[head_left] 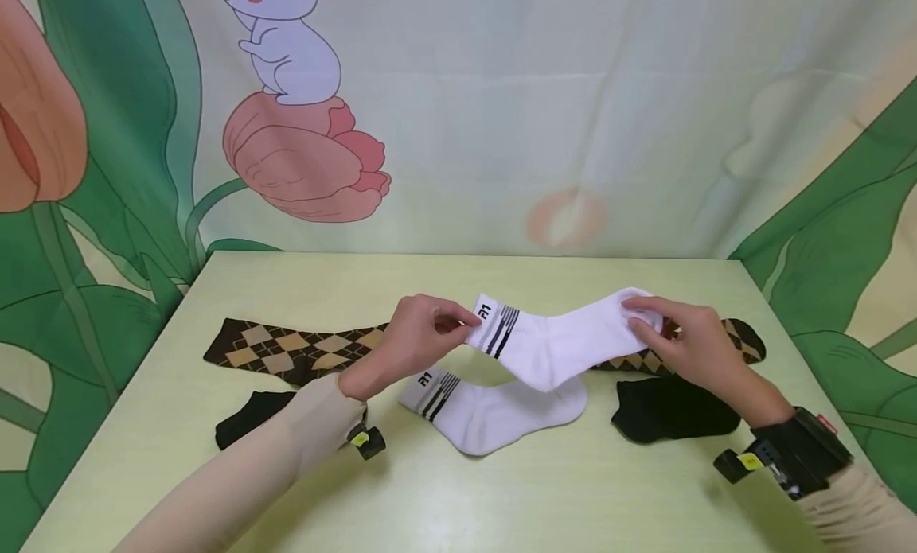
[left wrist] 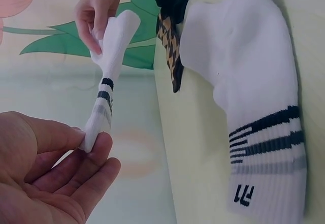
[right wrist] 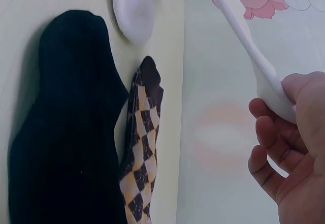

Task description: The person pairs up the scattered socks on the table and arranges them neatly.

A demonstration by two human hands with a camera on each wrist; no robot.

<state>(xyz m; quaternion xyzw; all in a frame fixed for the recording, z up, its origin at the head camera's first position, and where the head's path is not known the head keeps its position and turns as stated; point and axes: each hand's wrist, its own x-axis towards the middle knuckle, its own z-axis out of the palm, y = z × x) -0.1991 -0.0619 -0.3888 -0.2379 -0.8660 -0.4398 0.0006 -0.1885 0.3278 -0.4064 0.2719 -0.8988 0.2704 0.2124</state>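
Above the lying sock [head_left: 487, 422], we're pinching the held white sock [head_left: 580, 338]: left hand [head_left: 423, 334] at cuff [head_left: 493, 330], right hand [head_left: 691, 342] at toe [head_left: 630, 295] (good holds, we reckon: light, soft, stretchy).

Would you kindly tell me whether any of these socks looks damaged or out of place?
Nothing stands out: the left hand and right hand hold a white sock by its ends, a matching sock lies below, and argyle socks and black socks lie at either side, with no damage visible.
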